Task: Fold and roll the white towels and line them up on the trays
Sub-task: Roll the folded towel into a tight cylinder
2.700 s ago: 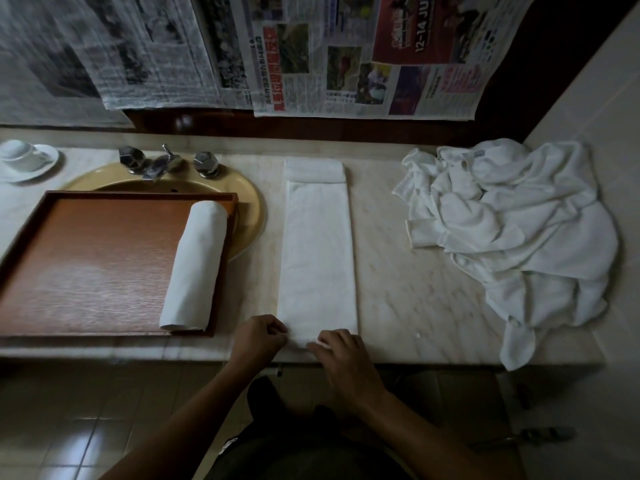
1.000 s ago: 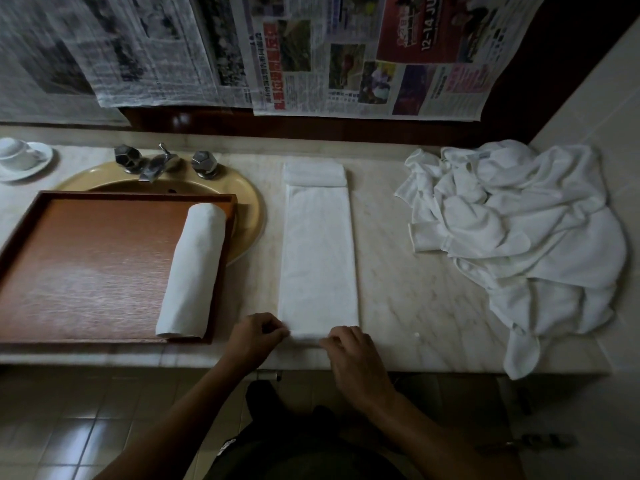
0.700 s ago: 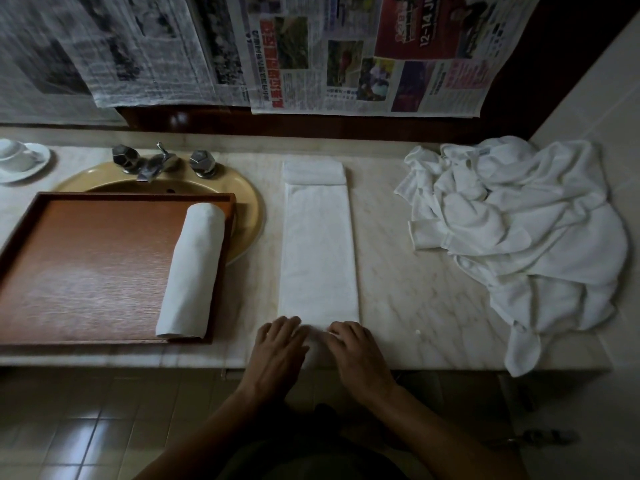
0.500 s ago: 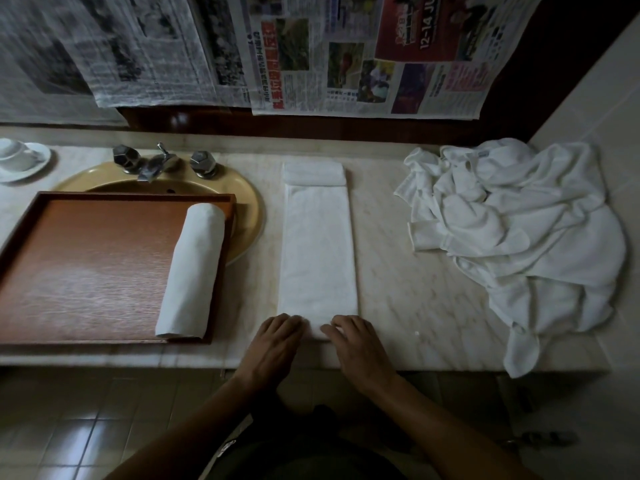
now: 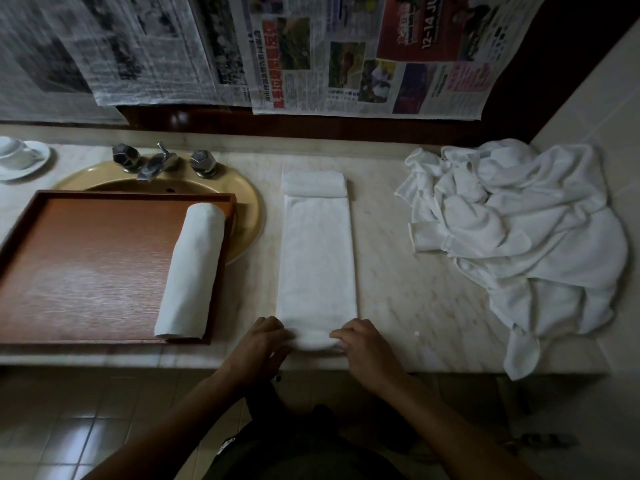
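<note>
A white towel [image 5: 317,258] folded into a long strip lies on the marble counter, its far end turned over in a short fold. Its near end is curled into a small roll at the counter's front edge. My left hand [image 5: 265,344] grips the roll's left end and my right hand [image 5: 360,344] grips its right end, fingers curled over it. One rolled towel [image 5: 190,271] lies along the right side of the brown wooden tray [image 5: 86,258].
A heap of loose white towels [image 5: 526,237] covers the counter's right side. Behind the tray are a yellow basin [image 5: 249,202] with a tap [image 5: 154,164], and a cup on a saucer [image 5: 19,157] at far left. Newspaper hangs on the back wall.
My hands went from pinching the strip's near corners to lying flat on its end, and now curl over it. The near end has turned up into a small roll.
</note>
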The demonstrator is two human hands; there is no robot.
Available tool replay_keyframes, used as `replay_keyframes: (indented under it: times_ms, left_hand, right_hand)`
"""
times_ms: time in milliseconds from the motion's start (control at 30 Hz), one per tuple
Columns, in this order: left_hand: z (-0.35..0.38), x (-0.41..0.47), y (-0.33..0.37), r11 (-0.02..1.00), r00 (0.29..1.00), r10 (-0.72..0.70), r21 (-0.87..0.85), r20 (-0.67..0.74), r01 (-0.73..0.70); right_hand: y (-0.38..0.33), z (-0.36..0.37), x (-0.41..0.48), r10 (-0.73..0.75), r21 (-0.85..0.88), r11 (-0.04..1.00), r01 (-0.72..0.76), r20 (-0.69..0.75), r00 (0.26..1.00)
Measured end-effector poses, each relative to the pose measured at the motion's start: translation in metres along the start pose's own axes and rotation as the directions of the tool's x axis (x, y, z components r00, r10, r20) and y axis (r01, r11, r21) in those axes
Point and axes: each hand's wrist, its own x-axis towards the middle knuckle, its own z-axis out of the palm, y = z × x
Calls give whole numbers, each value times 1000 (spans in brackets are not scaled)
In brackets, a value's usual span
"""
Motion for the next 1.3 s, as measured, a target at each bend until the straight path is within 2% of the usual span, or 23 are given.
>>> replay_keyframes:
  times_ms: [33, 100, 167, 267, 367, 433, 500, 600, 667, 700, 833, 900, 1000, 1067, 1133, 1200, 1300]
  left_hand:
    - [-2, 4, 2, 999, 999, -37, -21, -8, 37]
    - [-10, 10, 3, 967, 976, -215, -128, 41, 219]
    - [-15, 15, -1, 927, 947, -300, -198, 116, 318]
    - [-15, 21, -4, 912, 924, -357, -162, 134, 376]
    - [-7, 19, -2, 911, 921, -389, -140, 17, 388]
    - [2, 9, 6, 943, 935, -330, -10, -127, 332]
    - [15, 0, 18, 963, 967, -168, 180, -190, 203]
    - [36, -1, 29, 932, 986, 62, 362, -156, -2]
    - [41, 3, 24, 909, 983, 121, 413, -140, -53]
    - [41, 5, 20, 908, 988, 104, 416, -116, -47]
    - [28, 7, 0, 945, 999, -7, 326, 42, -7]
    - [19, 6, -4, 957, 999, 23, 288, 29, -31]
    - [9, 1, -6, 938, 993, 116, 331, -18, -104]
    - [6, -5, -8, 945, 993, 120, 307, 5, -116]
    - [7, -10, -6, 977, 998, 50, 206, 26, -55]
    - [7, -12, -2, 995, 997, -78, 64, 24, 77]
    - [-1, -6, 2, 947, 959, -278, -148, 61, 284]
  right_hand:
    - [-3, 2, 0, 20, -68, 997, -23, -41, 999]
    - [-15, 3, -5, 31, -187, 981, -59, -147, 989]
    - [-32, 6, -14, -53, -238, 971, 1, -210, 976]
    - [-43, 18, -27, -179, -303, 945, 120, -175, 968]
    - [-37, 28, -32, -147, -378, 921, 93, -116, 982]
    - [-34, 32, -31, -126, -407, 909, 85, -74, 989]
    - [-31, 35, -30, -136, -422, 901, 97, -63, 989]
    - [-25, 36, -24, -136, -455, 886, 86, -78, 988]
    - [-22, 36, -18, -165, -476, 873, 103, -90, 982]
    - [-20, 35, -14, -180, -484, 868, 114, -92, 979]
    - [-15, 28, 3, -180, -474, 871, 128, -66, 981]
    - [-15, 24, 7, -184, -458, 879, 131, -73, 980]
    - [-10, 22, 0, -226, -452, 878, 160, -98, 969]
    - [-6, 23, -10, -248, -455, 871, 184, -85, 965]
    - [-1, 24, -16, -248, -409, 889, 207, -50, 967]
    - [0, 19, -16, -216, -318, 927, 198, -22, 976]
    - [-5, 5, -10, -104, -170, 980, 105, 16, 994]
